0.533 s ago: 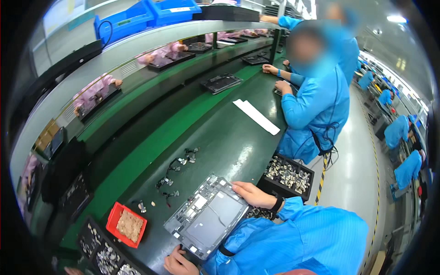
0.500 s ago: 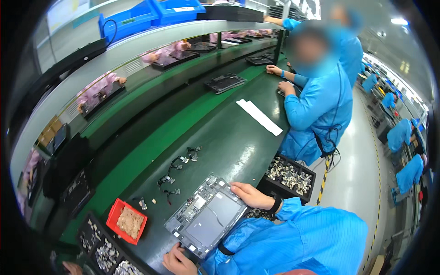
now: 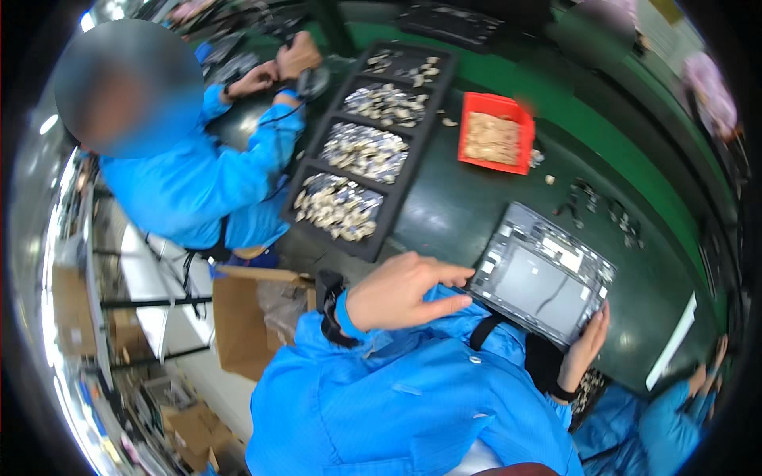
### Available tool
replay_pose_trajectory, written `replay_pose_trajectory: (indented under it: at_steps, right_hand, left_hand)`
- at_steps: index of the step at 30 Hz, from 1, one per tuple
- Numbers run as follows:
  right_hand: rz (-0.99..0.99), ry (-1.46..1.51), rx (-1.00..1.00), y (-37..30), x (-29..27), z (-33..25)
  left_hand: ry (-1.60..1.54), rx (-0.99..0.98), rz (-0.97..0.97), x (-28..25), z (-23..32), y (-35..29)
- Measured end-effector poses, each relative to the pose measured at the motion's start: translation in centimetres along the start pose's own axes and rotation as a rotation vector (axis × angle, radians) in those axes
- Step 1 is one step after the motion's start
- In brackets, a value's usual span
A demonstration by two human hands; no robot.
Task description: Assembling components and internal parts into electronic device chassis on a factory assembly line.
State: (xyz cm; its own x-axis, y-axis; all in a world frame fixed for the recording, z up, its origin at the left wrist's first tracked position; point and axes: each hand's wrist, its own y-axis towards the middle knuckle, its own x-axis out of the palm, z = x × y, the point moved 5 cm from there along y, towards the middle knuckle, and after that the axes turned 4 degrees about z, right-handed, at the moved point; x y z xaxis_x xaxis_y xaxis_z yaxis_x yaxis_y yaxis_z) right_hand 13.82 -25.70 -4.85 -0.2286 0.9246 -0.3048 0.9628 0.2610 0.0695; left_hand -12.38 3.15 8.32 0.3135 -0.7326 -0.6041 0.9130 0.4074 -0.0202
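An opened tablet [image 3: 548, 293], its inner side up with a board and a grey battery area showing, lies tilted at the bench's near edge. My right hand [image 3: 586, 347] grips its right edge. On the other side, my left hand [image 3: 409, 292] is held over my lap, thumb and index finger stretched apart, with fingertips close to the tablet's left edge; whether they touch it I cannot tell. Beyond the tablet, several small black cables with connectors [image 3: 591, 200] lie on the bench. A red bin [image 3: 514, 165] of small tan pieces stands farther back.
Left of the bin, a black compartment tray [image 3: 386, 198] holds many small metallic parts. A co-worker in blue [image 3: 238, 166] works at the far left. An open cardboard box [image 3: 242, 325] stands beside me. A white strip [image 3: 671, 341] lies at the right.
The view has swung left, bringing the tray and left co-worker into sight. My left hand has come up from beside the tablet's lower corner; my right hand still holds the tablet.
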Motion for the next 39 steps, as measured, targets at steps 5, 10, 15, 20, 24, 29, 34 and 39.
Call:
replay_pose_trajectory:
  at_steps: [5, 10, 15, 20, 24, 29, 34, 39]
  right_hand:
    - [-0.025, 0.051, 0.028, 0.5, 0.3, -0.7]
    - [-0.061, -0.214, 0.033, -1.2, 0.3, -1.1]
    - [-0.003, -0.040, 0.003, -1.3, 1.0, -2.6]
    - [0.112, 0.054, 0.045, -1.8, -0.1, -3.1]
    - [0.014, -0.099, -0.020, -0.7, 0.7, -2.6]
    - [-0.098, -0.166, 0.194, -0.9, -1.6, -5.3]
    - [0.080, -0.512, -0.077, -0.3, -2.6, -7.3]
    - [-0.154, 0.001, -0.581, 1.0, 2.8, -13.9]
  left_hand:
    - [0.315, -0.129, 0.330, -7.7, -4.1, 4.4]
    - [0.573, -0.239, 0.736, -15.0, -12.3, 8.4]
    - [0.817, -0.553, 0.704, -14.8, -20.5, 10.8]
    - [0.486, -0.242, 0.797, -14.8, -19.6, 14.2]
    - [0.110, -0.007, 0.861, -18.0, -21.5, 10.4]
    - [0.569, 0.166, 0.962, -15.2, -6.3, 9.0]
    - [0.211, 0.171, 0.907, -13.1, -3.1, 8.0]
    - [-0.285, 0.154, 0.417, -4.8, 0.8, 8.8]
